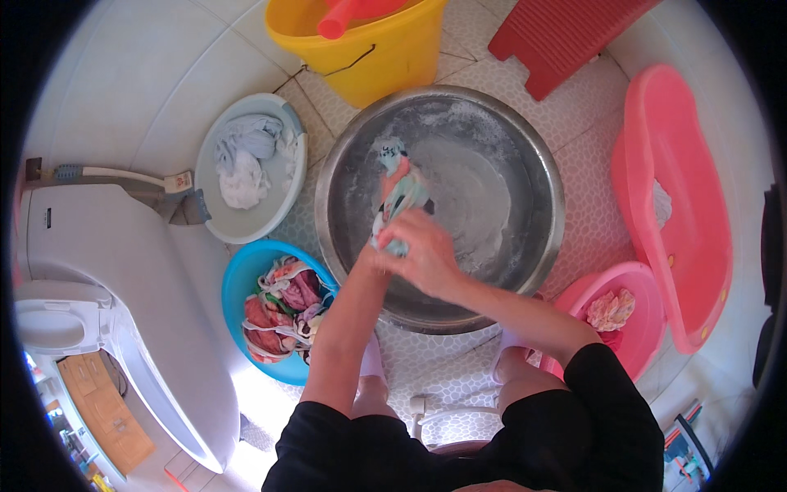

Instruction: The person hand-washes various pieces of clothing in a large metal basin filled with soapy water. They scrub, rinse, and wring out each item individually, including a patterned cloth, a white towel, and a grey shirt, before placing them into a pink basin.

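A patterned cloth (407,192) in mint green, white and black hangs bunched and twisted over a wide metal basin (551,184). My right hand (427,251) is closed on its near end, slightly blurred. My left hand (378,255) reaches in from the left and crosses beneath the right at the wrist. Cloth and the right hand hide most of it, so its grip cannot be made out. Cloudy water with patches of foam lies in the basin.
Around the basin stand a yellow bucket (393,67) with a red dipper (344,15), a pale basin (289,212) of light laundry, a blue basin (230,295) of coloured laundry, a pink basin (645,307), a pink baby bath (701,246), a red ribbed plastic board (565,37) and a toilet (147,258).
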Tool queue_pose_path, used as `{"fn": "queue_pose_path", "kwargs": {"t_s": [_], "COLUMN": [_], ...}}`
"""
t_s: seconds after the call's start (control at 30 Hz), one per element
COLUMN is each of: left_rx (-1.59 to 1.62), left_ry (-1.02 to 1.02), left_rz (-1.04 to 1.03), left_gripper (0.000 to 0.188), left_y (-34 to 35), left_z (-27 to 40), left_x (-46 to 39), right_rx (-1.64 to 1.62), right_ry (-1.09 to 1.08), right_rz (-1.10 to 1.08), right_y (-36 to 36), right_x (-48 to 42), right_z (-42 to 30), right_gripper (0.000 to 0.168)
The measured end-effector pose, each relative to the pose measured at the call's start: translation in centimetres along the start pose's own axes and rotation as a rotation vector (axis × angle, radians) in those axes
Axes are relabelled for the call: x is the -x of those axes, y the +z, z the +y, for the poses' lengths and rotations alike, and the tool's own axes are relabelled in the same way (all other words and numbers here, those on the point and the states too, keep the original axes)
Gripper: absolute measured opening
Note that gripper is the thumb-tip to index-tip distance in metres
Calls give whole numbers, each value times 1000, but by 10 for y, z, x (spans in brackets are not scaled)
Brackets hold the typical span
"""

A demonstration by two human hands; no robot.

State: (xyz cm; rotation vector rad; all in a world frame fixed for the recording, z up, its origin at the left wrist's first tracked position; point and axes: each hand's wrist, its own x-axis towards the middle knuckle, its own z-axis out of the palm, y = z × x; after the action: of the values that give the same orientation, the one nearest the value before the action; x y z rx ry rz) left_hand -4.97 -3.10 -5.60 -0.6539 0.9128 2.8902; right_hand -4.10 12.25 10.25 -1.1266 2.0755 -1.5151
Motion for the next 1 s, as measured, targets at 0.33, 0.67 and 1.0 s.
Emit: {"fn": "queue_pose_path", "kwargs": {"t_s": [0.33, 0.67, 1.0], "left_rx": [-187, -359, 164], "left_ry": [-72, -61, -141], "left_rz": [454, 520, 289], "left_gripper": [63, 88, 74], "left_y": [63, 75, 53], "left_z": [-21, 1, 18], "left_x": [49, 92, 71], "right_rx": [482, 683, -311], "right_ry": [353, 442, 124], "right_rz": [227, -16, -35], "right_y": [-60, -36, -26], "right_x": [-67, -12, -12], "right_z": [143, 176, 28], "right_gripper": [29, 51, 30]}}
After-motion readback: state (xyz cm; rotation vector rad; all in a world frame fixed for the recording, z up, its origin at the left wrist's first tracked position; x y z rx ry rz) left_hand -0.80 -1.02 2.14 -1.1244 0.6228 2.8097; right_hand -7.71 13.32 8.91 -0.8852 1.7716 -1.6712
